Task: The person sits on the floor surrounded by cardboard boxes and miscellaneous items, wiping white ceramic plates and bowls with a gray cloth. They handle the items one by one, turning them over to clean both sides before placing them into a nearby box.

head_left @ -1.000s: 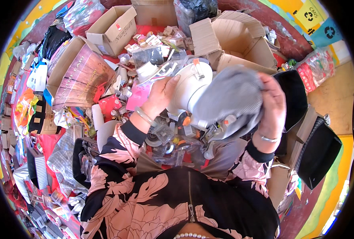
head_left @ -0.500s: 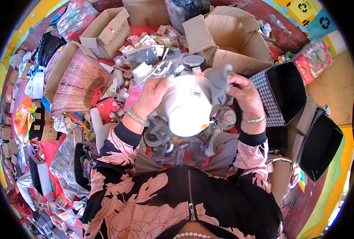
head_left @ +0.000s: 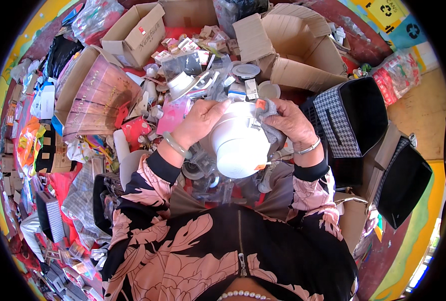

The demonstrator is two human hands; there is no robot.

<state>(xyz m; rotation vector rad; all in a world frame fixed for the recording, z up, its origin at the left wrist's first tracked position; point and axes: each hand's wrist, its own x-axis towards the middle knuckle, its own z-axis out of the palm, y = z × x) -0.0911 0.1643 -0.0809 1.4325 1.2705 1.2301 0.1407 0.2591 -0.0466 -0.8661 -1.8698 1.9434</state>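
In front of my chest is a white, round, stepped container [head_left: 240, 153] with orange tabs and a small printed label on its right side. My left hand [head_left: 203, 123] grips its upper left rim, the thumb on top. At its right side, my right hand [head_left: 293, 123] pinches a grey cloth [head_left: 274, 134] that touches the container near the label. The fingertips under the cloth are partly hidden. Below the container lie clear plastic pieces [head_left: 198, 165] between my knees.
Small boxes and plastic bits [head_left: 193, 55] are heaped ahead. Cardboard boxes [head_left: 135, 37] stand at the far left, with a large open carton [head_left: 303, 47] at the far right. Black-lined checked bins [head_left: 351, 118] sit on the right. A pink-brown carton [head_left: 100, 95] leans at left.
My right hand has come left and down, bringing the grey cloth from above against the container's right side. The container has shifted slightly right and down, still in my left hand.
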